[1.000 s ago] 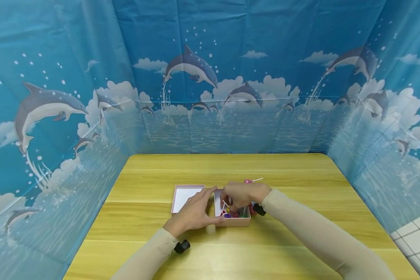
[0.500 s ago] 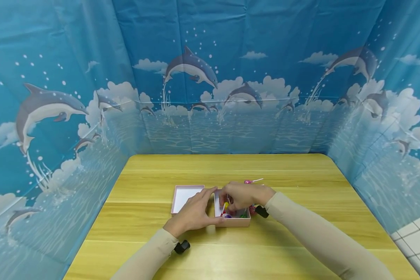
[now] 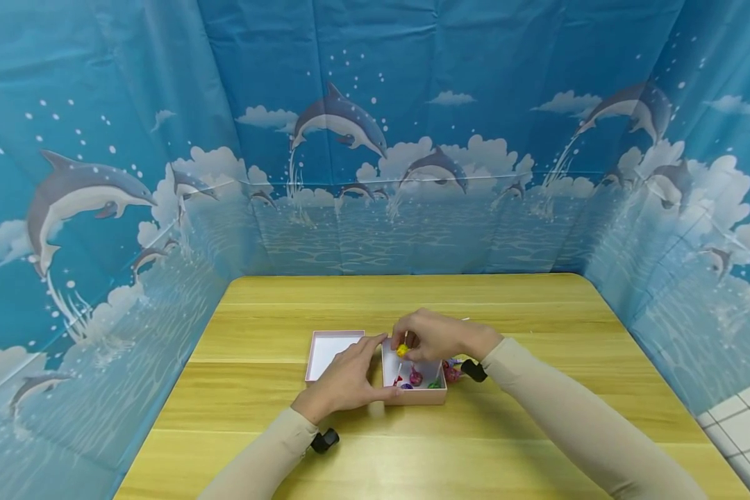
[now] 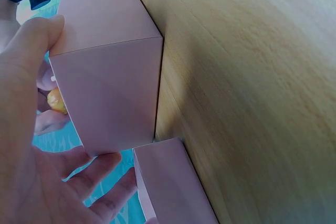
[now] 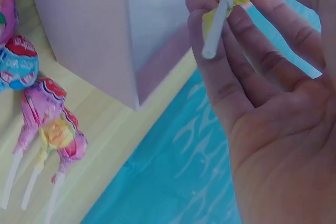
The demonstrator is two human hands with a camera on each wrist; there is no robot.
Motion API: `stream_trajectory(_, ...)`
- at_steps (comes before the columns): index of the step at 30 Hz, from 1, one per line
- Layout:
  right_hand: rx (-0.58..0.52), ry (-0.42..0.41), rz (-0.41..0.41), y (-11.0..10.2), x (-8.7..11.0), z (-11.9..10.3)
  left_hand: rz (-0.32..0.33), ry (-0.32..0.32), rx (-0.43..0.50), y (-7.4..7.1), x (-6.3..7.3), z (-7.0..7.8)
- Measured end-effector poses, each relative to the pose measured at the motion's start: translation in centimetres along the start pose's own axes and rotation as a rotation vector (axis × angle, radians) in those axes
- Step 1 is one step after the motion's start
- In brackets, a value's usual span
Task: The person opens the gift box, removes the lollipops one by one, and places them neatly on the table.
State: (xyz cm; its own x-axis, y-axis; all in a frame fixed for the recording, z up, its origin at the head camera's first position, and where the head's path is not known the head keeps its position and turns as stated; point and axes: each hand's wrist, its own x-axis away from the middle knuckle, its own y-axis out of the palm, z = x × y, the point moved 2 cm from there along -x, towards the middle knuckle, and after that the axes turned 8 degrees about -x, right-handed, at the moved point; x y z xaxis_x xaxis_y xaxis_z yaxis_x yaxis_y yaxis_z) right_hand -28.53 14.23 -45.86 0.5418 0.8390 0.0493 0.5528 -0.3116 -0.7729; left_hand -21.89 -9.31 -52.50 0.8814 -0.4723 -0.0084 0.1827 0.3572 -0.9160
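Note:
My right hand (image 3: 436, 335) pinches a yellow-wrapped lollipop (image 3: 403, 350) over the back part of an open pink box (image 3: 421, 396). The right wrist view shows its white stick (image 5: 216, 32) pointing out past the fingers. Inside the box lie a pink lollipop (image 3: 415, 376), a green one (image 3: 435, 384) and partly hidden red and purple ones. My left hand (image 3: 345, 375) holds the box at its left side, thumb at the front wall and fingers toward the back corner. In the left wrist view the thumb (image 4: 50, 31) lies against the box.
A shallow pink tray-like lid (image 3: 328, 353), white inside, lies left of the box, partly behind my left hand. Several more lollipops (image 5: 44, 106) rest on the wooden table (image 3: 275, 312) right of the box. A blue dolphin curtain (image 3: 375, 229) surrounds the table.
My right hand has risen from inside the box toward the back, lifting the yellow lollipop and uncovering the pink one. The left hand has stayed in place at the box.

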Motion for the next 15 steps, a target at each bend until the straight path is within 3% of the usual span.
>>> stream_trajectory(15,-0.006,-0.017,0.096,-2.3,1.7,0.0,-0.002,-0.006,-0.01,0.1,-0.1,0.0)
